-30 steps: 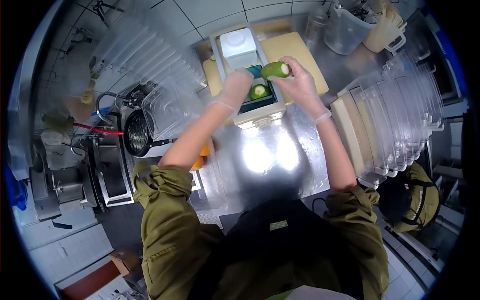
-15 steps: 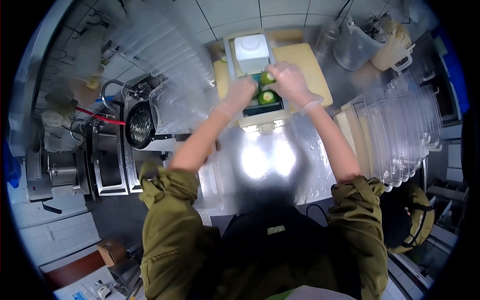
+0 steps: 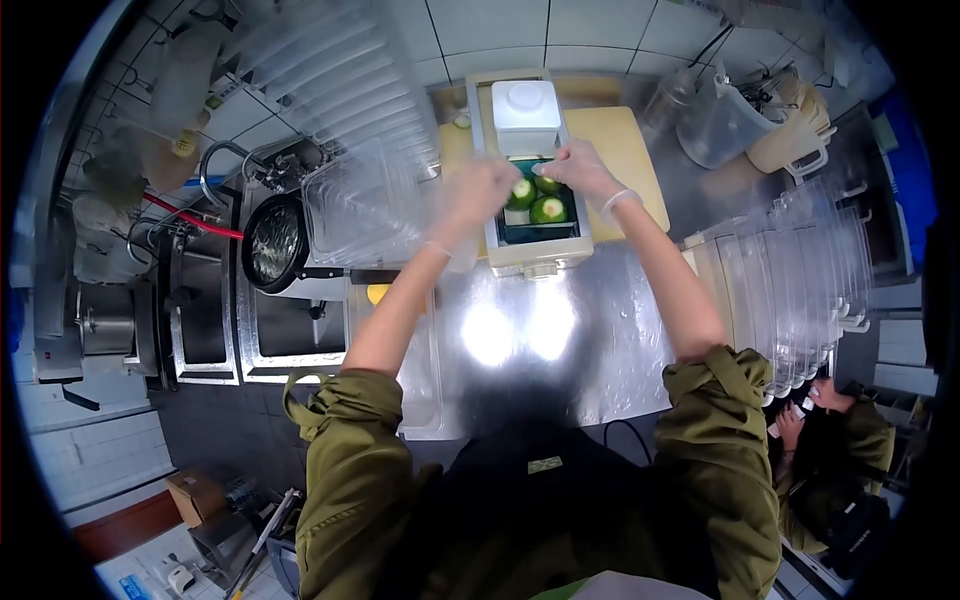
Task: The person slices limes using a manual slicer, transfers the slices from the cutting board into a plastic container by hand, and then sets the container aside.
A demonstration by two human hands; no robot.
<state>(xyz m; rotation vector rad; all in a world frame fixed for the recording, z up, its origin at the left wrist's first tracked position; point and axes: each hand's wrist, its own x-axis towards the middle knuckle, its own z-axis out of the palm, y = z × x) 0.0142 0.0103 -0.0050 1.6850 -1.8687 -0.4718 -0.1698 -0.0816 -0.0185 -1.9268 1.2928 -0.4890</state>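
Note:
Several green limes with trimmed ends lie in the dark tray of a cream manual slicer [image 3: 541, 258], below its white pusher block [image 3: 525, 118]. One lime [image 3: 548, 209] rests near the front with its pale cut end up. Another lime [image 3: 521, 193] sits at the left side. My right hand [image 3: 583, 173], in a clear glove, reaches over the tray's right wall, its fingers closed at the far edge of a third lime [image 3: 546, 186]. My gloved left hand [image 3: 480, 190] is beside the slicer's left wall, its fingers smeared by motion.
A yellow cutting board [image 3: 627, 160] lies under the slicer on the steel counter [image 3: 630, 330]. Clear lids [image 3: 770, 270] stand in a row at right, near clear and beige jugs [image 3: 720, 130]. A black pan [image 3: 274, 245] and sinks are left. Another person's hands [image 3: 800, 415] show lower right.
My left hand has moved left, off the tray to its side. My right hand has shifted slightly, and the limes now show more fully. The other person's hands have come into view.

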